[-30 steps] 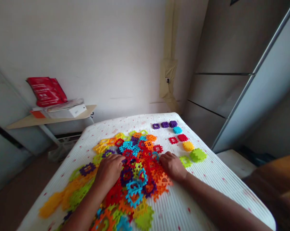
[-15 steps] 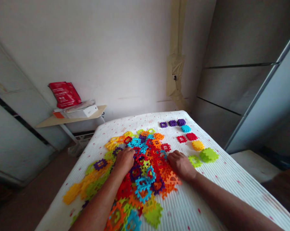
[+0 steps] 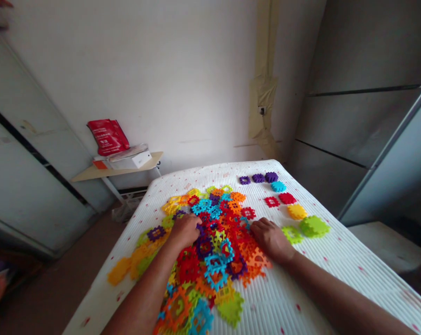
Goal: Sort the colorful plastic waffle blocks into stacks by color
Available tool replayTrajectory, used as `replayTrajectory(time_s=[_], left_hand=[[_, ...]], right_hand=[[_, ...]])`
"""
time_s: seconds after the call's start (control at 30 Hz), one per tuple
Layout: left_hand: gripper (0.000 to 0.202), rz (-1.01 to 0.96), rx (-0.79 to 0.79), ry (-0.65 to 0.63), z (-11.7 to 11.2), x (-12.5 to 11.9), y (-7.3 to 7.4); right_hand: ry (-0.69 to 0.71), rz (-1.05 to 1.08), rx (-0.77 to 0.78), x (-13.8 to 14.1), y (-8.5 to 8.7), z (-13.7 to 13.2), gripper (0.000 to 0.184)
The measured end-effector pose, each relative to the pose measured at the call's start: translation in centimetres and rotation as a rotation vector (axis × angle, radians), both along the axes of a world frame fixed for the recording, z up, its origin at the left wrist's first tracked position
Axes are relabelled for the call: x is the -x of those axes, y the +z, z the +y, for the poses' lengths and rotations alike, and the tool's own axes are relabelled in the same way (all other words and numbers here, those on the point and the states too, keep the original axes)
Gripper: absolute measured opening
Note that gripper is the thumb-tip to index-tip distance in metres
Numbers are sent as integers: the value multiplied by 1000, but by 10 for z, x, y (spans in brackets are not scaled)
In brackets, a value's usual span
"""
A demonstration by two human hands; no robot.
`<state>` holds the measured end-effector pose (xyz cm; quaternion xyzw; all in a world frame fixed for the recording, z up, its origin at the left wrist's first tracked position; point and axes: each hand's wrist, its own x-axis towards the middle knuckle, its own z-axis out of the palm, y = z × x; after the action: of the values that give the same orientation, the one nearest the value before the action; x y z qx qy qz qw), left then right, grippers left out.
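A loose heap of toothed plastic building pieces, in red, orange, blue, purple, green and yellow, is spread over the white cloth. My left hand is in the middle of the heap, fingers bent and drawn together beside a purple piece. Its fingertips are partly hidden, so whether they grip that piece is unclear. At the heap's right edge rests my right hand, its fingers curled down near red and orange pieces. Whatever lies under those fingers is hidden.
Right of the heap are sorted pieces by colour: purple stacks, a blue stack, red pieces, a yellow stack and a green stack. A side table with red packets stands left by the wall.
The whole view has shifted, moving the scene slightly rightward in the picture. My left hand stays in the heap with a small finger shift; my right hand keeps its place at the edge.
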<state>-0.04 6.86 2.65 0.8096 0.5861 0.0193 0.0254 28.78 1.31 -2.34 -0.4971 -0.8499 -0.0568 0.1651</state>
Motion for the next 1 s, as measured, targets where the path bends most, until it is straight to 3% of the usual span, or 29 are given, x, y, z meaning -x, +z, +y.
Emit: replayTrajectory(time_s=[0.43,1.0], left_hand=[[13,107,-45,85,-4,-25,3],[7,107,-52,59,-3,-22,1]], right_hand=[[-8,2,-6,0,2,-1,28],[-39,-34,36,-1,3,-1,25]])
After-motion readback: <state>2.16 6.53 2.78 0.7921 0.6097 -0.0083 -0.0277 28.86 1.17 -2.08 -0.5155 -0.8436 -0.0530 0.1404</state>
